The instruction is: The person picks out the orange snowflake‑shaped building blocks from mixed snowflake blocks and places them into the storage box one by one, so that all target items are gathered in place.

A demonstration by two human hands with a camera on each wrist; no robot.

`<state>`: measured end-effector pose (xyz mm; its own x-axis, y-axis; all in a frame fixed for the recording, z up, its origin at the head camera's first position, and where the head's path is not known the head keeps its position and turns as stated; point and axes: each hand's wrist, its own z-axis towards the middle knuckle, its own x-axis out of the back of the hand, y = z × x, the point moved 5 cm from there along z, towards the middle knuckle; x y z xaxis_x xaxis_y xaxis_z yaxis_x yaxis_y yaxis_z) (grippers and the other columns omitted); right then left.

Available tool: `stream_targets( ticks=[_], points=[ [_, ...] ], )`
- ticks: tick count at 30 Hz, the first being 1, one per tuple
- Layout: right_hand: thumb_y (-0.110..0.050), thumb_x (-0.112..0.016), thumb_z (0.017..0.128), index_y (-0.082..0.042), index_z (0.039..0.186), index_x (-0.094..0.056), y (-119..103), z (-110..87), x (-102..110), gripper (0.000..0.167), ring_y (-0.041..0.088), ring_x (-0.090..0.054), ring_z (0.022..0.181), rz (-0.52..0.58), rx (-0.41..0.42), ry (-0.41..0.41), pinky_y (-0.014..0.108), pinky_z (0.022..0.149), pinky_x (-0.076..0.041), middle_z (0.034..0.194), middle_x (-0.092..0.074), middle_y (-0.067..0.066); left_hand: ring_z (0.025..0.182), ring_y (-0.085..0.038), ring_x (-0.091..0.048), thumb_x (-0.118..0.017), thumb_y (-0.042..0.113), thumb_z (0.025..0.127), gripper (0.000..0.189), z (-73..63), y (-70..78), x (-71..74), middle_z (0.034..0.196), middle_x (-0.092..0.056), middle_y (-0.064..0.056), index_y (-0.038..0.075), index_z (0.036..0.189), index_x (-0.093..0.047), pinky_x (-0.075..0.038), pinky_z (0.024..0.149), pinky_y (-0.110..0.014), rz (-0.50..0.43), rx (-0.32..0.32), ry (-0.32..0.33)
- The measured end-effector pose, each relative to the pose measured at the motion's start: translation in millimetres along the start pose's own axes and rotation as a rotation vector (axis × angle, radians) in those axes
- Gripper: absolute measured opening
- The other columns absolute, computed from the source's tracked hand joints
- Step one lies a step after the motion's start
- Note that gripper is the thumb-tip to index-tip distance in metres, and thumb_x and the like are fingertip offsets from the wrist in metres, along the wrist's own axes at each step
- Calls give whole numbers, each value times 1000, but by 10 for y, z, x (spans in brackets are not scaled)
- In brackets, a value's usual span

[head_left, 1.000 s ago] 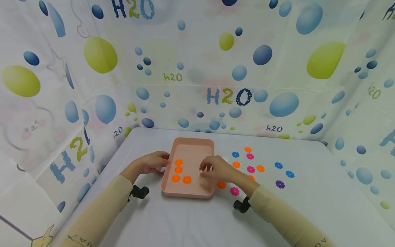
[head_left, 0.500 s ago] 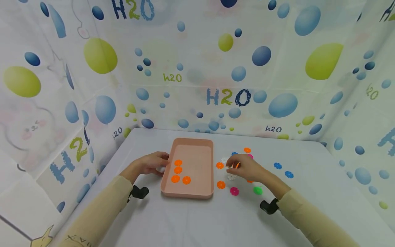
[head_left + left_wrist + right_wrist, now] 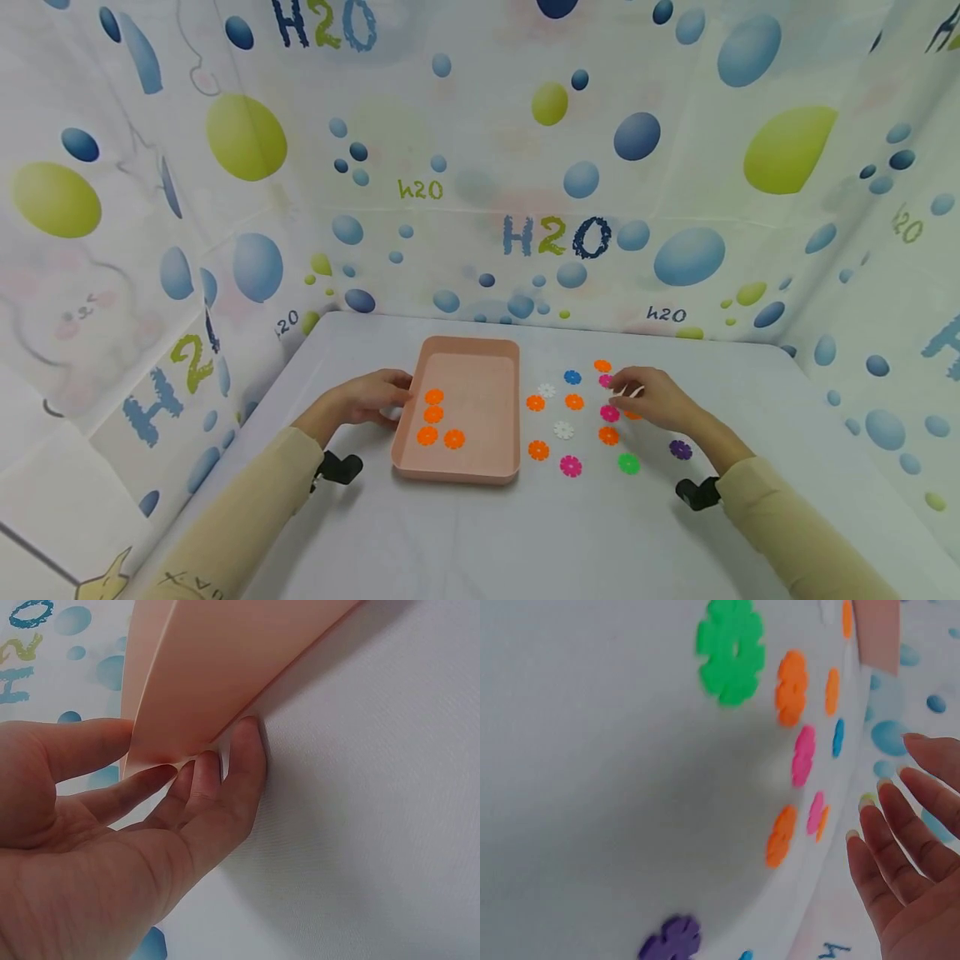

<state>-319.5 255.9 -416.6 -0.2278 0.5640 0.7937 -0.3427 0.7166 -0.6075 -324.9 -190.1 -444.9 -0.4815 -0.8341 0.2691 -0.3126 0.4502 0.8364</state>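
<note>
A pale pink rectangular tray (image 3: 483,417) stands on the white-covered table, with several orange notched plastic snowflake discs (image 3: 433,414) lying at its left side. At the tray's left wall is my left hand (image 3: 363,394); in the left wrist view its lightly bent fingers (image 3: 244,750) rest against the outer wall (image 3: 217,667). To the right, my right hand (image 3: 660,404) hovers over the loose discs, nearest the pink discs (image 3: 609,413) and an orange one (image 3: 781,836). Its fingers are loosely extended in the right wrist view, holding nothing visible. It partly covers some discs in the head view.
Loose discs right of the tray include two white (image 3: 563,431), a blue (image 3: 572,377), a green (image 3: 628,464), a purple (image 3: 681,450) and several orange (image 3: 538,451). A patterned curtain (image 3: 480,150) encloses the table's back and sides. Black wrist cameras (image 3: 697,494) sit below the sleeves.
My right hand has moved rightward from above the tray, across the loose discs, to the pink ones. The orange discs in the tray look unchanged. My left hand has stayed at the tray's wall.
</note>
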Motion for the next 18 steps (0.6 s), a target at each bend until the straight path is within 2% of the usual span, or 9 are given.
stream_targets(
  ticks=[6,18],
  points=[
    [-15,-72,95,2,119,-66,203,-34,40,31,26,-61,99,3,-38,-6,27,77,-57,108,-68,10,125,-37,-47,-58,11,102,58,10,-2,7,152,-41,-24,-4,153,-36,-51,102,-57,0,5,2],
    [-14,-71,94,1,119,-68,471,-103,43,29,28,-60,102,-6,-162,-41,38,85,-58,112,-66,13,128,-39,-46,-60,12,102,60,-8,5,9,155,-38,-25,-2,154,-34,-51,102,-56,9,16,15]
  ],
)
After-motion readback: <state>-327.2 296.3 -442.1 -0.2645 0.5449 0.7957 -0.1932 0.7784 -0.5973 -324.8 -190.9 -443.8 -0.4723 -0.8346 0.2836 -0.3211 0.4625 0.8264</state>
